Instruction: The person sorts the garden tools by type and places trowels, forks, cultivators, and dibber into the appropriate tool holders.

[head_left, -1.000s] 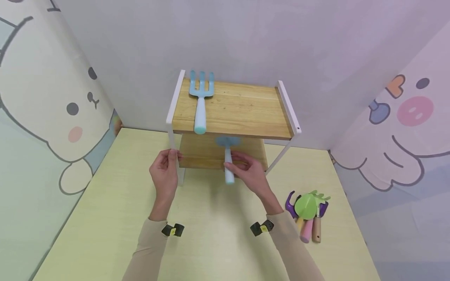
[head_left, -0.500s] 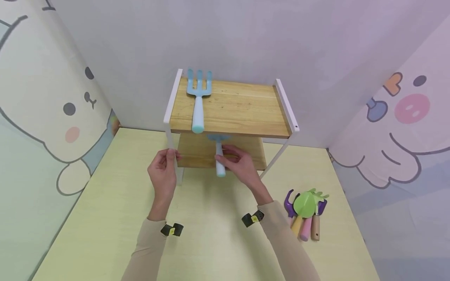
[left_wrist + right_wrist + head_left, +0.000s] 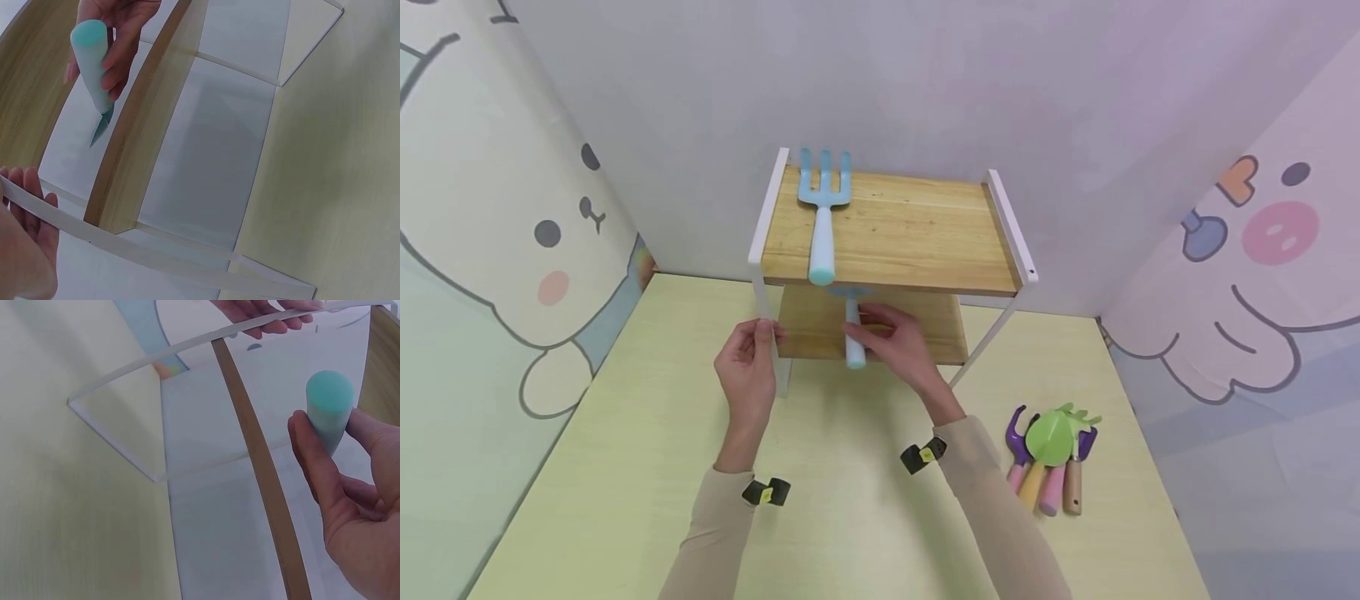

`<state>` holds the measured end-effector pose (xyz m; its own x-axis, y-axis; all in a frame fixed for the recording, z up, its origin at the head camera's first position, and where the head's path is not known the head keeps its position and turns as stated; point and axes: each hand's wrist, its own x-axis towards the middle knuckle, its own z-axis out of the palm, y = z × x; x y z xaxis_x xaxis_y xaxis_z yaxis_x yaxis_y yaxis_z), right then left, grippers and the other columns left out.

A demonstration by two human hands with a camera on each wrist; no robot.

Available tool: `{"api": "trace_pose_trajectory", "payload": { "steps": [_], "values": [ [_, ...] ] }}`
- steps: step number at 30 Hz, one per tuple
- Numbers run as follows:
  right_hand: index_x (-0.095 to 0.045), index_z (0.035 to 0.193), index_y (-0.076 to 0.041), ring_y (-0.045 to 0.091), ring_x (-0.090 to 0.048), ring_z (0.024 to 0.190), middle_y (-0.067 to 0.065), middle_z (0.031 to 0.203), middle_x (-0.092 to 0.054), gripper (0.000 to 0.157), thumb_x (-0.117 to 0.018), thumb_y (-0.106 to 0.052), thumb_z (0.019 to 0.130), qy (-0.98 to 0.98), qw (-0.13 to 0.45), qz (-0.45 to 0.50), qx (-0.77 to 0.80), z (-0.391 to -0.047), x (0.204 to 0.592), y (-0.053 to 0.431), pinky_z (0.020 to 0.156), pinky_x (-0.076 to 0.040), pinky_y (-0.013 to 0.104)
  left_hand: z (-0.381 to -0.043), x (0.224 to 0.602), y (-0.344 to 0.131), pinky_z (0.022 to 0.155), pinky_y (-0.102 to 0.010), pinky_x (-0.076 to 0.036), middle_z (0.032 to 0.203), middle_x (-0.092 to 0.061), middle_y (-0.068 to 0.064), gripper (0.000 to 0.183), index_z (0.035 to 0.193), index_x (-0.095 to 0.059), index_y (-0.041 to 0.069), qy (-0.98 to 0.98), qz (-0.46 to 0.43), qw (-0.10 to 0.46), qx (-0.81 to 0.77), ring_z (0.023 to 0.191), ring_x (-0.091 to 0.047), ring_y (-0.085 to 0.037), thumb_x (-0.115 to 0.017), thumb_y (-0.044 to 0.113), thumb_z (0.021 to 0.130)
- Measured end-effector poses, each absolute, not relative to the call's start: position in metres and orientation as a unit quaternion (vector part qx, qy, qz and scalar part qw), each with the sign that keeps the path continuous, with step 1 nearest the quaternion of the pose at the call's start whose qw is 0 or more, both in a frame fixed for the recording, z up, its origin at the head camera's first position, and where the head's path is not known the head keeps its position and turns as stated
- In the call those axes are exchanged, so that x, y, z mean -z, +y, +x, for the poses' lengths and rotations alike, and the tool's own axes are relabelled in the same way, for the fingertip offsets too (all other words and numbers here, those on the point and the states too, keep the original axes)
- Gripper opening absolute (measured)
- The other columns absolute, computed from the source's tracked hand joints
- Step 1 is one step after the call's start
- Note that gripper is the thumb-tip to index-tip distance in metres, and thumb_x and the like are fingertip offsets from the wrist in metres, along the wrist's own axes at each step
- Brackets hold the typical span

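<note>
My right hand (image 3: 891,337) pinches the pale blue handle of a garden trowel (image 3: 853,337) between thumb and fingers. Its teal blade (image 3: 103,125) shows in the left wrist view; from the head it is mostly hidden under the upper shelf. The trowel is over the lower shelf (image 3: 925,325) of a two-tier wooden rack (image 3: 910,229), its handle end reaching past the front edge. At the rack's left, my left hand (image 3: 748,362) grips the white front post (image 3: 763,296). A light blue garden fork (image 3: 823,229) lies on the upper shelf's left side, tines toward the wall.
On the table (image 3: 625,450) at the right lies a pile of garden tools: a green scoop-like head (image 3: 1051,437), a purple hooked tool (image 3: 1017,437), and several pink, yellow and brown handles. White side rails (image 3: 1011,229) edge the upper shelf. Walls stand behind and at both sides.
My right hand has carried the trowel leftward and deeper over the lower shelf, so less of its head shows. The left hand keeps its grip on the post.
</note>
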<state>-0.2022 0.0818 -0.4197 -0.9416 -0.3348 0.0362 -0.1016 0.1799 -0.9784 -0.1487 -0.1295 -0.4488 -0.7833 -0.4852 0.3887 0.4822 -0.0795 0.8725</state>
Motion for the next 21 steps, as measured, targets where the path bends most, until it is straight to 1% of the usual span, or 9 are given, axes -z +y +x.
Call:
{"api": "trace_pose_trajectory", "payload": {
  "steps": [7, 14, 21],
  "values": [
    [-0.064, 0.137, -0.011, 0.023, -0.067, 0.116, 0.006, 0.131, -0.066, 0.048, -0.075, -0.034, 0.096, 0.794, 0.08, -0.152, 0.584, -0.21, 0.419, 0.073, 0.095, -0.058, 0.035, -0.149, 0.45, -0.13, 0.078, -0.024, -0.059, 0.087, -0.071, -0.011, 0.027, 0.099, -0.062, -0.02, -0.599, -0.001, 0.33, 0.73, 0.077, -0.069, -0.02, -0.059, 0.006, 0.105],
    [-0.064, 0.137, -0.012, 0.023, -0.065, 0.118, 0.006, 0.132, -0.066, 0.052, -0.077, -0.038, 0.094, 0.79, 0.108, -0.137, 0.588, -0.215, 0.417, 0.063, 0.088, -0.061, 0.033, -0.149, 0.448, -0.129, 0.078, -0.023, -0.058, 0.087, -0.071, -0.005, 0.026, 0.099, -0.062, -0.019, -0.599, 0.003, 0.329, 0.73, 0.078, -0.069, -0.019, -0.06, 0.006, 0.104],
    [-0.065, 0.137, -0.012, 0.021, -0.065, 0.118, 0.003, 0.13, -0.067, 0.053, -0.078, -0.04, 0.093, 0.796, 0.12, -0.122, 0.581, -0.219, 0.415, 0.054, 0.087, -0.061, 0.031, -0.149, 0.448, -0.129, 0.077, -0.023, -0.058, 0.086, -0.071, -0.002, 0.026, 0.098, -0.062, -0.019, -0.599, 0.003, 0.331, 0.729, 0.077, -0.069, -0.02, -0.06, 0.006, 0.104]
  ]
}}
